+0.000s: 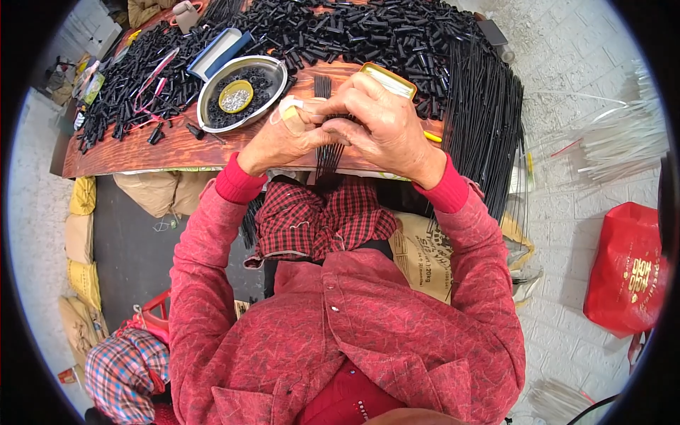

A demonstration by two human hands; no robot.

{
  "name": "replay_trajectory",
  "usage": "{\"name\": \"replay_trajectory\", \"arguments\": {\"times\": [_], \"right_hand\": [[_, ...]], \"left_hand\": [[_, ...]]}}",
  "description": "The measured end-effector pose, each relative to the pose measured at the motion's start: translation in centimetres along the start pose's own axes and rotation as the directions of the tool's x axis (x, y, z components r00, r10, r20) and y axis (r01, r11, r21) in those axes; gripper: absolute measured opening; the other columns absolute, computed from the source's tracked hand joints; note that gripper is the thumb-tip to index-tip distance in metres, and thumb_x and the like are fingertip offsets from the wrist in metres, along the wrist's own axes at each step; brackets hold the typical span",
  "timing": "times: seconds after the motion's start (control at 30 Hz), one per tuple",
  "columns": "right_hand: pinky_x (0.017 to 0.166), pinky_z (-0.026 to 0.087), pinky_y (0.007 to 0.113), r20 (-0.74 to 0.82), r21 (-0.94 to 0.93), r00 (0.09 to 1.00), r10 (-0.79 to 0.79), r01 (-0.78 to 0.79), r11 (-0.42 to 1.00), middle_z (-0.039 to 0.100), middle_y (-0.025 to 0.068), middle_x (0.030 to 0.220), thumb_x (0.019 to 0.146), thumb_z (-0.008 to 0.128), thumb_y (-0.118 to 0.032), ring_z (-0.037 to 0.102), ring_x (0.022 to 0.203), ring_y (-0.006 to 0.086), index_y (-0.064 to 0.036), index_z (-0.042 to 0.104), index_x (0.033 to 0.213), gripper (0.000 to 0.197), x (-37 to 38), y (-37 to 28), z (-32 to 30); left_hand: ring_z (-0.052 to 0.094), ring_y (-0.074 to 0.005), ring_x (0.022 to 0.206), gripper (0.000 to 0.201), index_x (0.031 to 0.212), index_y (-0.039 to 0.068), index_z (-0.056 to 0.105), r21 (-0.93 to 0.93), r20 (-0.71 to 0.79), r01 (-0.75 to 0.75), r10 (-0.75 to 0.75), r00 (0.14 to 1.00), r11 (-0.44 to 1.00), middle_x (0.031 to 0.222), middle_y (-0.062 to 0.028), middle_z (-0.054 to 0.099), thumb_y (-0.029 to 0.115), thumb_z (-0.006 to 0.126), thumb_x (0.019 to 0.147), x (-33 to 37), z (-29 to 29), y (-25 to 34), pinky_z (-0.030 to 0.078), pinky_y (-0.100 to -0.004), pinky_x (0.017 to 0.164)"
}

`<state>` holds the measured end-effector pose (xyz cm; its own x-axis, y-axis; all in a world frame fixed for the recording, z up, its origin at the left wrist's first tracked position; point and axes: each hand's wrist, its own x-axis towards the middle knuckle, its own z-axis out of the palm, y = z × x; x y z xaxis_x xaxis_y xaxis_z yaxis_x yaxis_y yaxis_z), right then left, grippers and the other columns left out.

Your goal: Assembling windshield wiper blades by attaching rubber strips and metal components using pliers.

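My left hand [275,142] and my right hand [391,126] meet over the front part of the table, fingertips together. Both are closed in a pinch; what sits between the fingers is hidden. White and tan tape wraps fingers of the left hand. A row of thin black rods [323,87] runs under the hands, its lower end hanging over the table edge toward my lap. Left of the hands, a round metal-rimmed tray [207,115] holds small black parts and a yellow dish [224,99] of tiny silvery pieces. Behind the right hand lies a yellow-rimmed tin [409,92].
Black tubular parts [354,35] heap across the back of the wooden table [106,160]. Long black rods [482,120] pile at the right end, draping over the edge. A blue-and-white box [218,53] stands behind the tray. A red bag [623,269] is at far right.
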<state>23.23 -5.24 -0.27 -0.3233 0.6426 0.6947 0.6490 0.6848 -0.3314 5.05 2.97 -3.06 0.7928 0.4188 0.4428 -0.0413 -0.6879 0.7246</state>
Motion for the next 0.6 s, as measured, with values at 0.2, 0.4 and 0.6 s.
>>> {"name": "replay_trajectory", "arguments": {"times": [0.2,0.4,0.6], "right_hand": [[0.066,0.051,0.035,0.010,-0.044,0.998,0.068,-0.067,0.997,0.061,0.0081,0.084,0.076,0.077,-0.008,0.063,0.077,0.0260,-0.0050,0.069,0.092,0.018,0.1,0.0,0.7],[0.058,0.051,0.034,0.019,0.035,0.999,0.035,-0.036,0.999,0.060,0.0077,0.082,0.076,0.078,-0.010,0.064,0.069,0.0243,-0.0050,0.068,0.088,0.016,0.2,-1.7,1.0],[0.055,0.051,0.034,0.063,0.012,0.997,-0.049,0.049,0.999,0.058,0.0069,0.083,0.076,0.079,-0.015,0.064,0.068,0.0229,-0.0064,0.066,0.089,0.020,-0.2,-2.3,1.4]], "left_hand": [[0.065,-0.0274,0.079,0.017,0.095,0.004,0.068,-0.282,-0.083,0.082,-0.109,0.991,0.956,0.088,-0.0108,0.069,0.016,0.074,0.085,-3.2,5.6,-5.1,0.052,-0.0359,0.073],[0.061,-0.0348,0.110,0.037,0.110,0.006,0.063,0.108,0.084,-0.063,0.054,0.995,0.992,0.113,-0.0156,0.065,0.017,0.080,0.079,-7.3,7.8,-11.5,0.050,-0.0445,0.092],[0.052,-0.0377,0.126,0.055,0.127,0.005,0.057,-0.101,0.024,-0.069,0.072,0.997,0.992,0.129,-0.0196,0.057,0.022,0.079,0.080,-5.6,5.7,-8.9,0.043,-0.0455,0.104]]}}
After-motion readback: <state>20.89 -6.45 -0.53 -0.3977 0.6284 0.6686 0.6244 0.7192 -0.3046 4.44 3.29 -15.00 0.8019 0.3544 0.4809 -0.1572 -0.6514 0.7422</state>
